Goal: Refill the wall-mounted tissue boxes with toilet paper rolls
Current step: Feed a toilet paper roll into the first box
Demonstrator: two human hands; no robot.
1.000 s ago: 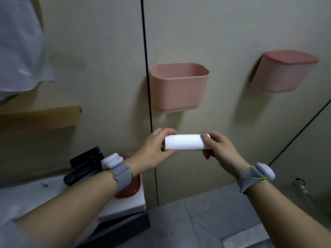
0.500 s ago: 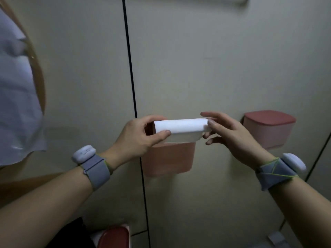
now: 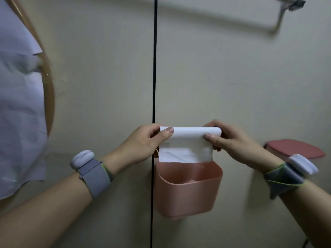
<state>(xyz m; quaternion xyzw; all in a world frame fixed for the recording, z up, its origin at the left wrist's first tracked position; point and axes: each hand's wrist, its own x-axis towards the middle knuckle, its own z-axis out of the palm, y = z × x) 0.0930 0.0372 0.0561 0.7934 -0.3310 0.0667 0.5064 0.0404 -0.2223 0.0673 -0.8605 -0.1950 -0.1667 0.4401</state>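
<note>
A white toilet paper roll (image 3: 189,133) lies sideways between both hands, just above an open pink wall-mounted box (image 3: 188,196). My left hand (image 3: 141,144) grips the roll's left end with the thumb on top. My right hand (image 3: 231,140) holds the right end. A loose sheet of paper (image 3: 184,153) hangs from the roll down to the box's back rim. The box's inside looks empty. A second pink box (image 3: 295,149) with a shut lid is mounted on the wall to the right, partly behind my right wrist.
A black vertical seam (image 3: 154,68) splits the beige wall panels, passing behind the box's left edge. A metal towel bar (image 3: 279,17) sticks out at the top right. White plastic sheeting (image 3: 19,104) over a wooden-framed round shape fills the left side.
The view has tilted up and closer to the wall. The roll has risen above the open box and a sheet now hangs from it. My right hand has closed around the roll's end.
</note>
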